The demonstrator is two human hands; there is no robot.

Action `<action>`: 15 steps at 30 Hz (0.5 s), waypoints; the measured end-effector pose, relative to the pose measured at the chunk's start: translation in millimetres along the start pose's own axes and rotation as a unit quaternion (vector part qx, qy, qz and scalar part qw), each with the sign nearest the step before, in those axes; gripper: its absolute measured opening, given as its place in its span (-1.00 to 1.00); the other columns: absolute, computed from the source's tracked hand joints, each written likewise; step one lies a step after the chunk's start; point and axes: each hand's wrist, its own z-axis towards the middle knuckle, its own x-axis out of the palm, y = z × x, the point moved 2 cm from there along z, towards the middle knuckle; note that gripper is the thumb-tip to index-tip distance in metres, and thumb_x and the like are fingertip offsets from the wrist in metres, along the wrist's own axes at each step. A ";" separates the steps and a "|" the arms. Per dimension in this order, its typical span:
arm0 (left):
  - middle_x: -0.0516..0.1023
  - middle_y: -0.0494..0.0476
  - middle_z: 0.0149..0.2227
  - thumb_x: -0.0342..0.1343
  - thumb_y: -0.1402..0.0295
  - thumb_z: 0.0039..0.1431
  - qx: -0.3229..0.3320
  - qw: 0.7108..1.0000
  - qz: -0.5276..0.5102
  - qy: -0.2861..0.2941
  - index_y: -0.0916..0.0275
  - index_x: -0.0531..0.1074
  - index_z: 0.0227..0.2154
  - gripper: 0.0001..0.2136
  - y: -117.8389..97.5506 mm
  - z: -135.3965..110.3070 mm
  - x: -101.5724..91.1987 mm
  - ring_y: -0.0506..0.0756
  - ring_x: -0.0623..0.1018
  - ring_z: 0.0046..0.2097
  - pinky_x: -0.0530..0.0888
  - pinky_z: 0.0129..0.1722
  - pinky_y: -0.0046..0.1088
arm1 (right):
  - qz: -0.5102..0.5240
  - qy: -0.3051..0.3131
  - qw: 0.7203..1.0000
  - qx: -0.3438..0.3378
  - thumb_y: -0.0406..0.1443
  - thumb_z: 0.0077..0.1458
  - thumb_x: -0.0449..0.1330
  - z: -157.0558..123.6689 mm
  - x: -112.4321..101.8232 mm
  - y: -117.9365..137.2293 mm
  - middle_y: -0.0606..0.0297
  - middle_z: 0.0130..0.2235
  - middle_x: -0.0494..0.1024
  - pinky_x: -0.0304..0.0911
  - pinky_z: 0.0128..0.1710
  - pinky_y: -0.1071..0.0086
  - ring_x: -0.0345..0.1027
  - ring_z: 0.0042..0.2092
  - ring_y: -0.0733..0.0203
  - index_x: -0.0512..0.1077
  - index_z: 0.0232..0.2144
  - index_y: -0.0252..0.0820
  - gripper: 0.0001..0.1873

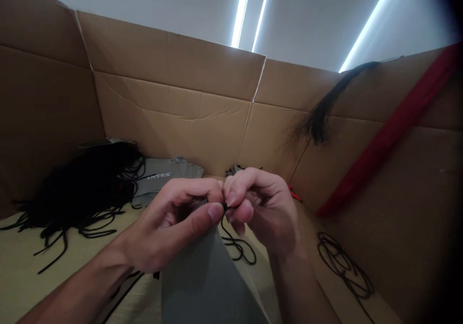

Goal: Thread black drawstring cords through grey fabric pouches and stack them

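Observation:
My left hand (181, 218) pinches the top corner of a grey fabric piece (206, 276), which hangs down toward me. Right beside it, my right hand (260, 208) has thumb and fingertips closed on a black cord, of which only a dark bit shows between the fingers. The fingertips of both hands nearly meet at that corner. Below them a loop of black cord (238, 251) lies on the surface behind the fabric. Whether the cord passes through the fabric is hidden by my fingers.
A heap of black cords (83, 184) lies at left, beside stacked grey fabric pieces (159, 175) marked INTEX. Cardboard walls (173, 97) surround the surface. At right are a coiled black cord (343, 266), a red strip (390, 136) and a hanging bundle of black strands (321, 116).

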 end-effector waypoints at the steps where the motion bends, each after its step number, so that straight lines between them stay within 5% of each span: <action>1: 0.51 0.10 -0.36 0.13 0.24 0.49 -0.001 1.000 -0.006 -0.001 0.23 0.42 -0.40 -0.71 0.1 -0.4 -0.1 0.07 0.52 -0.26 0.40 -0.28 -0.46 | 0.008 -0.001 1.000 -0.001 -0.16 0.03 0.59 -0.7 1.3 1.0 0.36 -0.48 0.61 0.36 -0.65 0.55 0.37 -0.59 0.40 0.62 -0.42 -0.13 -0.74; 7: 0.42 0.07 -0.40 0.09 0.19 0.51 -0.014 1.000 0.008 -0.005 0.23 0.41 -0.38 -0.68 1.9 -0.4 -3.9 0.04 0.41 -0.32 0.31 -0.36 -0.46 | -0.100 -0.058 0.993 0.006 -0.18 0.06 0.58 -2.9 -0.6 15.7 0.34 -0.49 0.63 0.43 -0.57 0.49 0.47 -0.55 0.32 0.69 -0.32 -0.13 -0.79; 12: 0.29 0.01 -0.45 0.11 0.15 0.50 -0.030 0.998 0.044 -0.020 0.23 0.37 -0.40 -0.66 2.7 1.3 -3.6 0.01 0.26 -0.41 0.19 -0.47 -0.46 | -0.187 -0.123 0.974 -0.040 -0.15 0.04 0.58 -0.7 -3.3 19.9 0.34 -0.49 0.61 0.33 -0.58 0.49 0.40 -0.54 0.34 0.67 -0.43 -0.14 -0.76; 15: 0.45 0.04 -0.39 0.18 0.25 0.47 0.005 0.997 0.055 -0.049 0.24 0.50 -0.26 -0.81 1.2 3.4 -0.2 0.00 0.39 -0.37 0.33 -0.41 -0.51 | -0.224 -0.144 0.962 -0.059 -0.18 0.04 0.58 -1.2 -1.8 19.5 0.37 -0.50 0.60 0.32 -0.56 0.48 0.38 -0.53 0.34 0.67 -0.42 -0.12 -0.80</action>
